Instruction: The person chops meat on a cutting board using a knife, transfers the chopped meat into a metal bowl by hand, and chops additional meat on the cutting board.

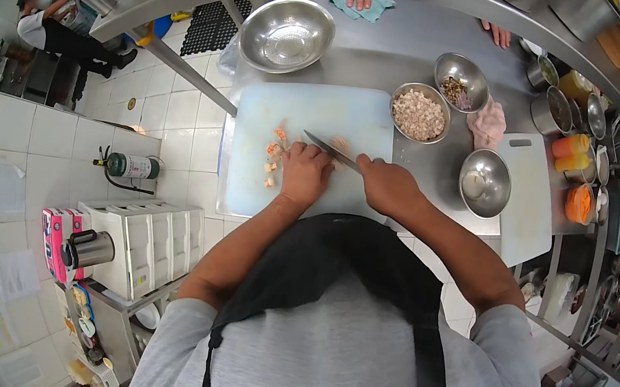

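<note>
My right hand [395,189] is closed round the handle of a kitchen knife [327,146], whose blade points to the left across the white cutting board [259,106]. Close by the blade, my left hand [306,173] presses on the board with its fingers bent and together; whatever lies under them is hidden. To its left lie several small orange-and-white food pieces [272,165], perhaps shrimp. A little pile of pinkish chopped bits [339,147] sits just beyond the blade. At the board's right edge stands a metal bowl [393,110] of chopped pale pink pieces [420,114].
Another metal bowl [464,63] holds brown and purplish bits. A pink cloth [487,125], a bowl with something white [496,191] and a second board [524,209] are at right. Behind stands a large bowl [287,34]. Across the table, another person's hand rests on a teal cloth [365,11].
</note>
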A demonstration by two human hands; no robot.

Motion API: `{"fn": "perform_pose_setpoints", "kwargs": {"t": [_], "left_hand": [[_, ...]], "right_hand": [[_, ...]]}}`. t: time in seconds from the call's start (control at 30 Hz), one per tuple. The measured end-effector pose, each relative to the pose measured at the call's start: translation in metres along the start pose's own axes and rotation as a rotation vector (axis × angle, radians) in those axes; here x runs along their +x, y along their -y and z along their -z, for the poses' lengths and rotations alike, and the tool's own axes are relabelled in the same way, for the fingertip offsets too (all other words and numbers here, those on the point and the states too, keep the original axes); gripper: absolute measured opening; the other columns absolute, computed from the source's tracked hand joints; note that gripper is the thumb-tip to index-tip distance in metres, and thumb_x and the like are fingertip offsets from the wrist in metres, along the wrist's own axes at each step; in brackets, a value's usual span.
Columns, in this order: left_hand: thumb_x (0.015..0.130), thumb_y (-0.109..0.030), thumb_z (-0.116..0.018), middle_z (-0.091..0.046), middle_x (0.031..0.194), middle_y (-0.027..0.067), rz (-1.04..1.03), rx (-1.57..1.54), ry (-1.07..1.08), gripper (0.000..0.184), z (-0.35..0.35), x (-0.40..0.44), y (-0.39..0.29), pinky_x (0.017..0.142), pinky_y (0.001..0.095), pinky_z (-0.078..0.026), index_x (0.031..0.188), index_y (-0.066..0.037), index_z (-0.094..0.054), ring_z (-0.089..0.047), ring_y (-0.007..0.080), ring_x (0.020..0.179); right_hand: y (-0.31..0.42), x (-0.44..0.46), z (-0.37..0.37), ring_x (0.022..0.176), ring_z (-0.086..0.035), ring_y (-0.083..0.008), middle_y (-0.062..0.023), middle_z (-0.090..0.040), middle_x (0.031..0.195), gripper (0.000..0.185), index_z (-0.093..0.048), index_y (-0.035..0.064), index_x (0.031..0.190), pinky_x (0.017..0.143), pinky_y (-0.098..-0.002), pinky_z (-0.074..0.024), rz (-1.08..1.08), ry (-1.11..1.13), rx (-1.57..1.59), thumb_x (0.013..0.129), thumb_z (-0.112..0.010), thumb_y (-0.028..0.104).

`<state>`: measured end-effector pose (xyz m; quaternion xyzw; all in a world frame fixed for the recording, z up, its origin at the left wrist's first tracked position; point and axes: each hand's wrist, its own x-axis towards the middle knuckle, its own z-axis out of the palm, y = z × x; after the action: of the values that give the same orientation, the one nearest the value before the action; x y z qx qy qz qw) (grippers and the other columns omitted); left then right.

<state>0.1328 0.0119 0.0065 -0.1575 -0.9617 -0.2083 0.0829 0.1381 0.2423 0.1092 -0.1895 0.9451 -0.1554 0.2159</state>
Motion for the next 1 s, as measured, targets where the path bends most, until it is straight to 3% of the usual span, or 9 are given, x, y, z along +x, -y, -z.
{"fn": "perform_pose_setpoints", "kwargs": {"t": [0.07,0.17,0.37,0.57,0.67,0.83,1.0], "left_hand": [[0.087,-0.024,-0.084,-0.072,0.11,0.0005,-0.001,-0.013,-0.014,0.016,0.0,0.001,0.002,0.094,0.0547,-0.043,0.102,-0.018,-0.084,-0.058,0.0326,0.117],[0.086,-0.024,-0.084,-0.072,0.107,-0.0005,-0.011,-0.01,-0.058,0.016,-0.003,-0.003,0.006,0.094,0.0532,-0.043,0.102,-0.019,-0.084,-0.059,0.0314,0.116],[0.086,-0.024,-0.084,-0.071,0.102,-0.0023,-0.008,-0.003,-0.064,0.013,-0.005,0.0,0.005,0.092,0.0504,-0.043,0.098,-0.02,-0.083,-0.06,0.0292,0.116],[0.087,-0.024,-0.084,-0.072,0.103,-0.0008,0.007,-0.019,-0.074,0.012,-0.004,-0.002,0.001,0.093,0.0515,-0.043,0.097,-0.018,-0.082,-0.06,0.03,0.115],[0.088,-0.022,-0.084,-0.073,0.107,0.0009,0.024,-0.03,-0.029,0.012,-0.002,0.0,0.001,0.094,0.0526,-0.043,0.098,-0.016,-0.083,-0.059,0.0325,0.115],[0.085,-0.023,-0.085,-0.072,0.103,-0.0009,-0.042,-0.072,-0.139,0.009,-0.01,-0.005,0.007,0.093,0.0514,-0.042,0.092,-0.017,-0.083,-0.06,0.0298,0.114],[0.088,-0.021,-0.084,-0.073,0.104,0.0007,-0.036,-0.054,-0.088,0.009,-0.005,-0.005,0.006,0.095,0.0513,-0.043,0.095,-0.016,-0.083,-0.059,0.0321,0.115]], "right_hand": [[0.007,-0.01,0.013,0.092,-0.075,-0.0472,-0.0278,-0.072,0.105,0.025,-0.055,-0.0003,0.125,0.081,-0.0593,-0.059,-0.018,0.034,0.002,0.102,-0.051,0.008],[-0.01,-0.008,-0.032,0.092,-0.075,-0.047,-0.0276,-0.072,0.104,0.026,-0.055,-0.0004,0.126,0.081,-0.0595,-0.0589,-0.071,0.007,0.042,0.103,-0.05,0.008],[0.005,-0.003,0.007,0.096,-0.073,-0.0475,-0.0268,-0.071,0.107,0.033,-0.051,0.0018,0.13,0.081,-0.0604,-0.0571,-0.015,0.052,0.005,0.097,-0.054,0.002],[-0.009,0.002,-0.018,0.095,-0.074,-0.0472,-0.0256,-0.071,0.106,0.035,-0.052,0.0022,0.131,0.08,-0.0595,-0.0576,-0.01,0.032,0.021,0.096,-0.056,0.002],[0.003,-0.005,0.013,0.096,-0.075,-0.0467,-0.0279,-0.072,0.107,0.029,-0.054,0.001,0.129,0.081,-0.0589,-0.0594,0.011,0.062,-0.034,0.1,-0.053,0.006],[-0.002,-0.011,-0.022,0.093,-0.075,-0.0469,-0.0281,-0.072,0.105,0.029,-0.054,0.0002,0.128,0.08,-0.0588,-0.0593,-0.029,0.023,0.037,0.1,-0.053,0.005],[0.001,-0.006,0.004,0.092,-0.075,-0.0474,-0.0285,-0.072,0.104,0.029,-0.054,-0.0012,0.128,0.08,-0.0591,-0.0591,0.03,0.028,0.027,0.1,-0.053,0.005]]}}
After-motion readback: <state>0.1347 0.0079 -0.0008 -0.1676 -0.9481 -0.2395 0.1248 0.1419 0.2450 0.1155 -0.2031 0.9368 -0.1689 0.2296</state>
